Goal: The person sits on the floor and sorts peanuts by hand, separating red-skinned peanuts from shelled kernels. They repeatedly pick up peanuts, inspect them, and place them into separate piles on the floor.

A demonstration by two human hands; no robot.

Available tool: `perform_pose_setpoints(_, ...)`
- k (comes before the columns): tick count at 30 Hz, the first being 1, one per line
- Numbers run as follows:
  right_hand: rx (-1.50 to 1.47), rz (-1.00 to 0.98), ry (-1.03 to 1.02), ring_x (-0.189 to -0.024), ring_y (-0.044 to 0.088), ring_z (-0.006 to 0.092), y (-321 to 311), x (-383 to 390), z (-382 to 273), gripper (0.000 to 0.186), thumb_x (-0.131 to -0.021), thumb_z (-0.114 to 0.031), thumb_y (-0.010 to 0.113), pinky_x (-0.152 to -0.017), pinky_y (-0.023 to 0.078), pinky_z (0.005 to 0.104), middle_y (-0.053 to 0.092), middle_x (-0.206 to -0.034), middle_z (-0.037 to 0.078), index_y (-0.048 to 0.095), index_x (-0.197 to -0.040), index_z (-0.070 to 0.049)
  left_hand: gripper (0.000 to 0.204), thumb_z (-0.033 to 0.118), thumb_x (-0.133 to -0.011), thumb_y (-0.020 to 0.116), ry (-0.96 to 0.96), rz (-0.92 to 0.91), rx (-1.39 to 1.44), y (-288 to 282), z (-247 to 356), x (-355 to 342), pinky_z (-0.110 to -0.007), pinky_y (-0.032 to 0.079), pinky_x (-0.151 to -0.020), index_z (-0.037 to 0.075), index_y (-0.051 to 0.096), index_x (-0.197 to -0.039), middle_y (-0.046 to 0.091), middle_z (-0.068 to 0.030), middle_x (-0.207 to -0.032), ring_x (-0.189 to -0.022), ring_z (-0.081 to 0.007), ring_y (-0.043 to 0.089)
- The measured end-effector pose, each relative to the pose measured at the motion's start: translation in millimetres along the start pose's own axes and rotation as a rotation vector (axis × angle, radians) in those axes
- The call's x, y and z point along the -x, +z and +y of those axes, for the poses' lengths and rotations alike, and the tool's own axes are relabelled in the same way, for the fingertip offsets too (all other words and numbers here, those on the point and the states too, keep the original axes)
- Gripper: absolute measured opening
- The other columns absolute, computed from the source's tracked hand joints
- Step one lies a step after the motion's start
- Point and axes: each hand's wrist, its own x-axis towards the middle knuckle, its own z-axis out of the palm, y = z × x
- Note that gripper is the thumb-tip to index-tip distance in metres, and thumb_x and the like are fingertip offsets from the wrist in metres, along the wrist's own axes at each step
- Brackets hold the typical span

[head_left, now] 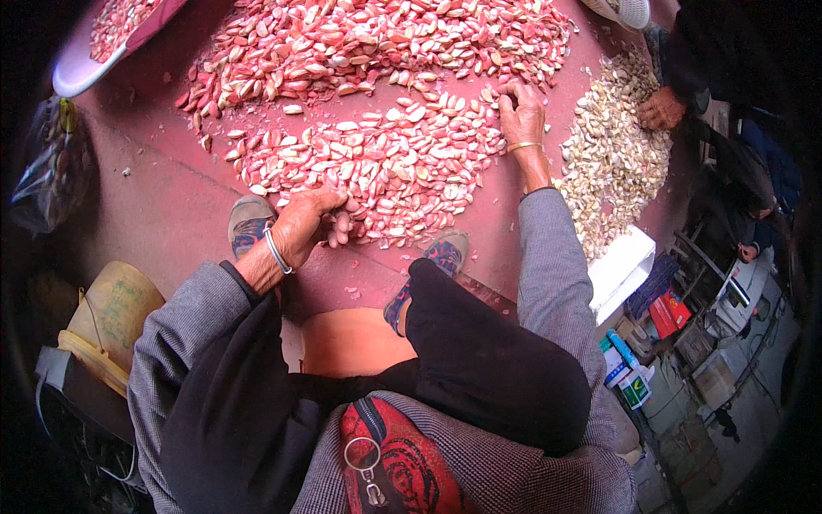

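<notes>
So I'm sat here bent over, knees wide, with a heap of pink cloves (402,167) spread on the reddish floor (145,206) right in front of me, at about 12 o'clock. My left hand (312,221) is at 10 o'clock on the near edge of that heap, palm turned in, fingers curled and bunched close together. Can't tell if there's a clove pinched in them, the tips are partly hidden. My right hand (524,120) is up at 1 o'clock on the heap's right edge, fingers bent and the thumb near the index finger; whether they're clamped on anything I honestly can't tell. Silver bangle (276,252) on the left wrist, thin yellowish one (524,146) on the right. Further out at 12 there's a bigger pink pile (385,47), and at 2 o'clock a pile of paler, yellowish-tan cloves (612,141), with a co-worker's hand (664,110) resting at its far edge. A white box (621,272) is at 3 o'clock, just by the near end of the tan pile. At 10, a pale-rimmed tray (81,73) holds more pink ones. Between 8 and 9 there's a yellowish bucket (118,308). My patterned shoes (441,261) are by the heap's near edge, and a red zip bag (407,458) sits on my lap at 6.
</notes>
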Motion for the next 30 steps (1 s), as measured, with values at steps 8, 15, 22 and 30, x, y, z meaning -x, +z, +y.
perform_pose_setpoints(8, -0.324, 0.095, 0.213, -0.075, 0.064, 0.0110, -5.0, 17.2, -7.1, 0.013, -0.087, -0.006, 0.066, -0.067, 0.053, 0.0293, 0.068, -0.088, 0.005, 0.072, -0.097, -0.006, 0.032, 0.033, -0.105, 0.050, 0.003, 0.006, -0.006, 0.4, 2.0, 2.6, -0.027, 0.050, -0.058, 0.004, 0.062, -0.100, 0.061, -0.0025, -0.068, -0.060, -0.0148, 0.061)
perform_pose_setpoints(15, 0.051, -0.156, 0.036, -0.080, 0.068, 0.0319, 1.3, 21.6, -48.3, 0.014, -0.091, -0.019, 0.069, -0.072, 0.053, 0.0430, 0.065, -0.090, 0.013, 0.068, -0.098, -0.007, 0.032, 0.033, -0.105, 0.050, 0.025, -0.010, -0.014, -1.0, 1.9, 3.9, -0.027, 0.049, -0.057, 0.004, 0.062, -0.100, 0.061, -0.0023, -0.068, -0.059, -0.0147, 0.060)
perform_pose_setpoints(22, 0.120, -0.192, 0.058, -0.080, 0.068, 0.0315, 8.3, 15.6, -39.9, 0.018, -0.088, -0.022, 0.072, -0.070, 0.053, 0.0435, 0.065, -0.089, 0.013, 0.066, -0.094, -0.006, 0.030, 0.031, -0.104, 0.052, 0.014, -0.030, 0.012, -2.2, 0.0, 0.3, -0.026, 0.048, -0.052, 0.004, 0.063, -0.098, 0.061, -0.0017, -0.067, -0.058, -0.0142, 0.060)
perform_pose_setpoints(30, -0.315, -0.195, 0.114, -0.064, 0.058, 0.0054, 6.3, 39.2, -58.6, 0.014, -0.088, -0.012, 0.072, -0.060, 0.051, 0.0233, 0.063, -0.075, -0.002, 0.065, -0.097, -0.004, 0.029, 0.024, -0.103, 0.049, 0.061, 0.005, 0.064, 3.3, 3.5, 0.3, -0.026, 0.048, -0.046, 0.000, 0.063, -0.095, 0.063, -0.0057, -0.065, -0.054, -0.0157, 0.062)
